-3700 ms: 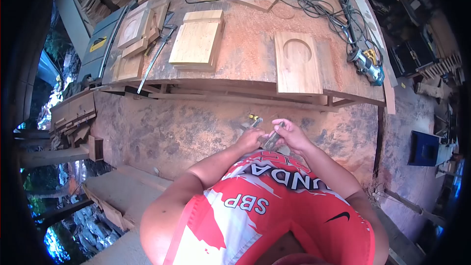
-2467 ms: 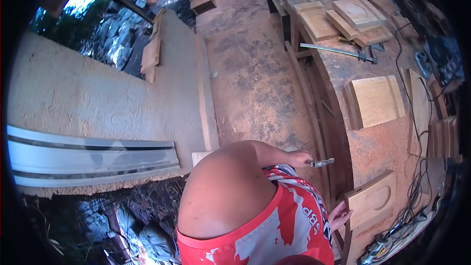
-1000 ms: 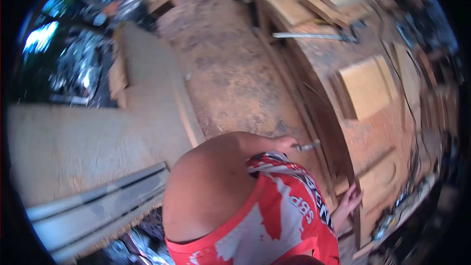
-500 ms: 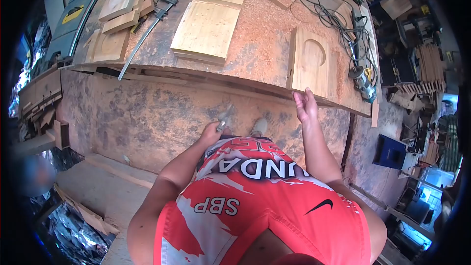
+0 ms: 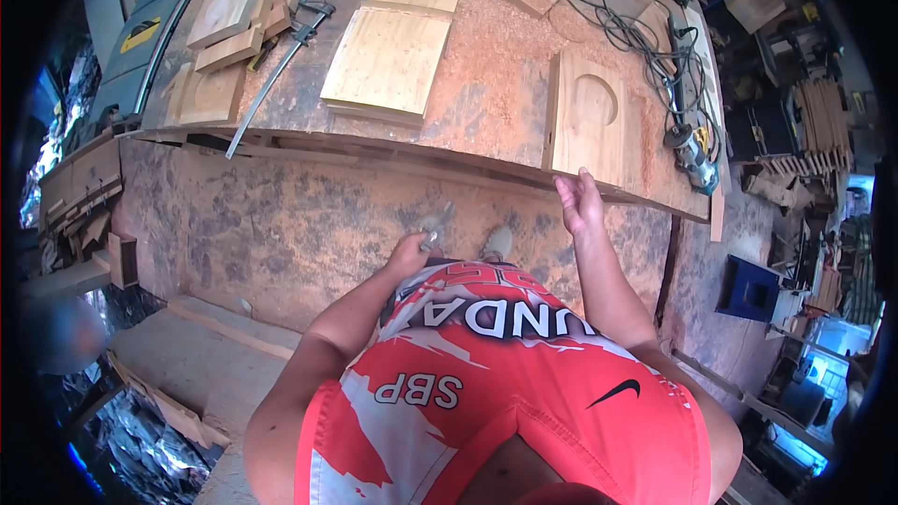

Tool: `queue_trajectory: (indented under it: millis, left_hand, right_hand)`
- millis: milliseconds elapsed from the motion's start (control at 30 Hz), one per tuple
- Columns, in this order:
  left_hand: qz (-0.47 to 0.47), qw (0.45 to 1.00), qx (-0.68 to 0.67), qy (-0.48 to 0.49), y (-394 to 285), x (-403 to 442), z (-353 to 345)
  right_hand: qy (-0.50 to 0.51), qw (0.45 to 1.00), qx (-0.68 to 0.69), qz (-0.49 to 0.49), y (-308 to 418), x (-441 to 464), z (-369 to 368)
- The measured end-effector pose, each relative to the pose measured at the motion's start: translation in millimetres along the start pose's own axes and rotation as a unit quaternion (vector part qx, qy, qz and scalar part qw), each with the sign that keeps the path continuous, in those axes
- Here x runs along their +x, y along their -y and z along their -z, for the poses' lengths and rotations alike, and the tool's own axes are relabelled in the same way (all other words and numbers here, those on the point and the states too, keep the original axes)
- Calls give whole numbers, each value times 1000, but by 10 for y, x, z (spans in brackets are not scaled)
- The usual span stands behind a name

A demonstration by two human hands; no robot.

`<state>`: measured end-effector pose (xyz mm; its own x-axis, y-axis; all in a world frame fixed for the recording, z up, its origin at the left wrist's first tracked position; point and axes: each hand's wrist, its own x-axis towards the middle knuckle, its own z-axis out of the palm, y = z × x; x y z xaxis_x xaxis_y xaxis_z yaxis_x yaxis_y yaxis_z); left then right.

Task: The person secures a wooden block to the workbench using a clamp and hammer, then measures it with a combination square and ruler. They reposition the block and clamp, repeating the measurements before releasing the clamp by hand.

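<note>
My right hand (image 5: 581, 203) is at the near end of a thick wooden board (image 5: 587, 145) with a round recess cut into it. Its fingers are stretched out and apart, and the fingertips seem to touch the board's front edge. Down by my waist, my left hand (image 5: 408, 253) is closed around a small grey metallic object (image 5: 429, 241). Only the end of that object shows, so its kind is unclear. The board lies flat at the right front edge of the workbench (image 5: 496, 131).
Stacked wooden boards (image 5: 388, 51) lie mid-bench amid sawdust. More recessed boards (image 5: 210, 93) and a bar clamp (image 5: 281, 75) are at the left. A corded power tool (image 5: 692, 159) and tangled black cables (image 5: 636, 33) lie at the right. A blue box (image 5: 748, 287) stands beyond.
My left hand has turned slightly, so less of the metallic object shows. My right hand stays at the board's edge. The view has shifted a little.
</note>
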<state>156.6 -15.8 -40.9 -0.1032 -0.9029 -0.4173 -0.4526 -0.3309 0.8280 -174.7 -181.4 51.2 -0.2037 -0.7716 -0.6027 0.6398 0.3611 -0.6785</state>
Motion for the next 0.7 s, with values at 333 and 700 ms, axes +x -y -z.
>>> queue_trajectory:
  millis: [333, 700]
  left_hand:
    - [-22, 999, 18, 18, 22, 92, -139]
    - [-182, 980, 68, 48, -436, 372, -438]
  right_hand:
    - [-35, 995, -81, -53, 73, -140, -86]
    - [308, 850, -364, -223, -361, -870, -193]
